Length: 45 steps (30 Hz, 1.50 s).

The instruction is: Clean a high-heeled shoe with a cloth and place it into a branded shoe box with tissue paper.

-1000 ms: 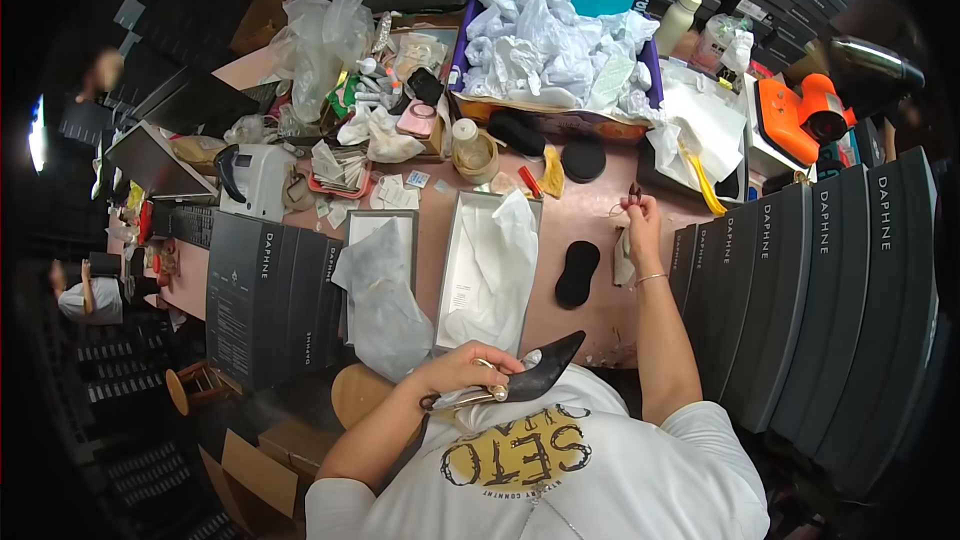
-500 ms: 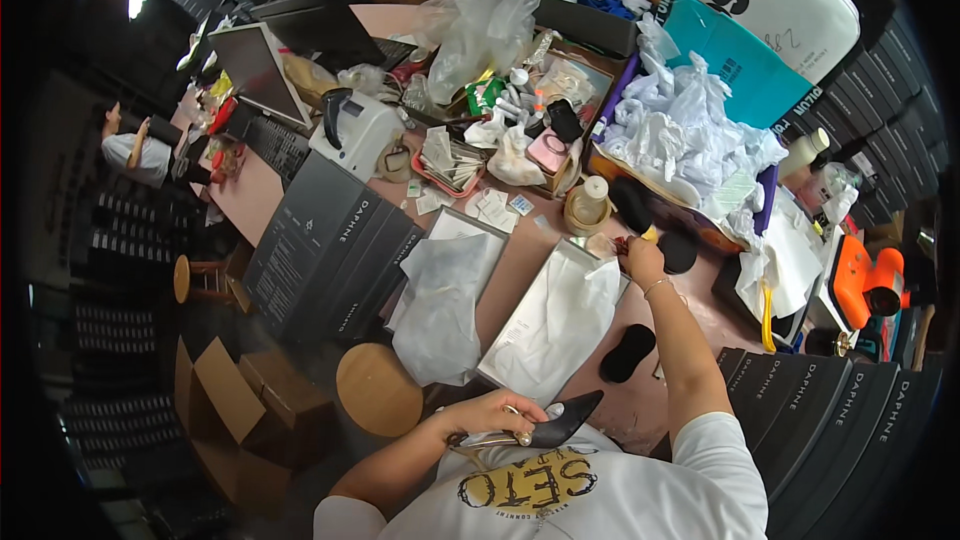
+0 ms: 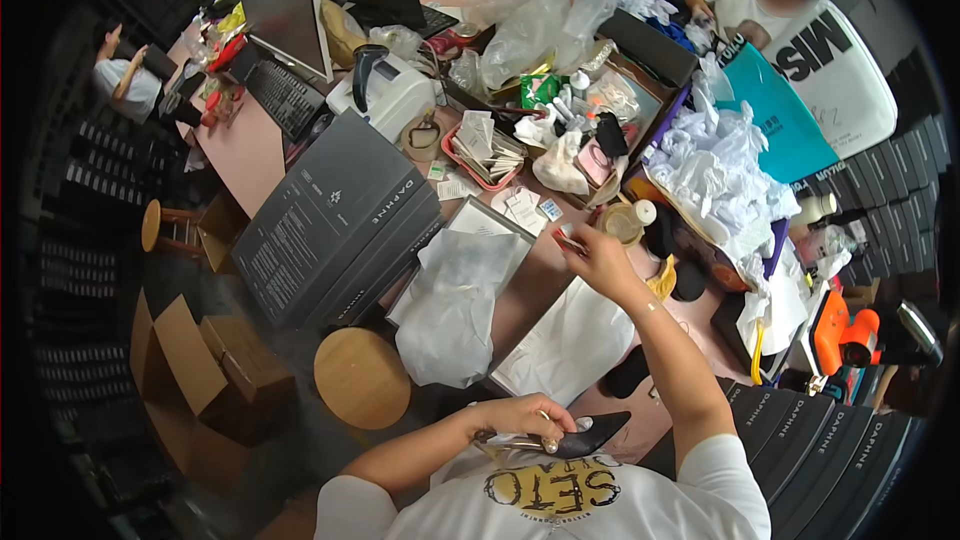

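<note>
1. Two hands busy: left hand (image 3: 520, 418) grips black pointed shoe (image 3: 585, 434), near, close to the chest.
2. Right hand (image 3: 597, 258) pinches small red-tipped item (image 3: 566, 239) over pink table (image 3: 250, 155), beside tissue-lined box (image 3: 572, 342).

right hand (image 3: 598, 258) now nearer the tags (image 3: 520, 205)

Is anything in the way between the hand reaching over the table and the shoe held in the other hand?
Nothing visible: the left hand holds the black shoe near the chest, and only white paper lies flat below the raised right hand.
</note>
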Each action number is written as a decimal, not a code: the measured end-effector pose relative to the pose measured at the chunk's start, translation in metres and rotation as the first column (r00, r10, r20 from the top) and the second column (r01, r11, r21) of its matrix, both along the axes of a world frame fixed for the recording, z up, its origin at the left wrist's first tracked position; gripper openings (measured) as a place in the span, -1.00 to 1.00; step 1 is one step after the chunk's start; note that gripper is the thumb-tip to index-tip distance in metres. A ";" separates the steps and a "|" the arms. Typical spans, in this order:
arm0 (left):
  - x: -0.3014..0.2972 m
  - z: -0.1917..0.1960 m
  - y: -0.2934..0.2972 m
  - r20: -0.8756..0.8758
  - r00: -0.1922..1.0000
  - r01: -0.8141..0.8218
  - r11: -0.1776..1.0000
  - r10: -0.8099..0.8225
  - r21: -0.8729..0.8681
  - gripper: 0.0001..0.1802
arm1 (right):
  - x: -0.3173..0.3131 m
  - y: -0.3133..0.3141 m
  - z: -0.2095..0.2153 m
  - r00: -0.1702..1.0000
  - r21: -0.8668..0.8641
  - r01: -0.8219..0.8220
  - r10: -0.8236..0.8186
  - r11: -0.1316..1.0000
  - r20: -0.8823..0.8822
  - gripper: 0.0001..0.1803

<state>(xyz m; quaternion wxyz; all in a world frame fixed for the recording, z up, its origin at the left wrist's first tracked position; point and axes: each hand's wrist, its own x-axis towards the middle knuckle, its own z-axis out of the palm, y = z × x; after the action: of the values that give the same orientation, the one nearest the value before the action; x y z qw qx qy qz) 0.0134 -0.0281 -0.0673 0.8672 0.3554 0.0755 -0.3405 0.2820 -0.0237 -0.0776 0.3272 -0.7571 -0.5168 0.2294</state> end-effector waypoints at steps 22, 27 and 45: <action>0.020 0.030 -0.020 -0.086 0.956 0.289 0.954 -0.282 0.080 -0.62 | -0.133 -0.280 0.082 0.530 -0.193 0.579 -0.545 0.792 -0.650 -0.78; 0.048 0.048 -0.053 0.013 0.867 0.479 0.840 -0.498 0.254 -0.61 | -0.184 -0.335 0.112 0.688 -0.109 0.523 -0.494 0.845 -0.531 -0.60; 0.065 0.053 -0.080 0.001 0.806 0.566 0.773 -0.591 0.286 -0.61 | -0.197 -0.350 0.108 0.852 -0.052 0.429 -0.423 0.902 -0.307 -0.65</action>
<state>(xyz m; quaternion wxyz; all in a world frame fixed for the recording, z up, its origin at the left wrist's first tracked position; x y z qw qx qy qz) 0.0780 -0.1086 -0.0141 0.6654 0.4918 -0.0309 -0.5607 0.0845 -0.3737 0.0300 0.4540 -0.8039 -0.2802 0.2630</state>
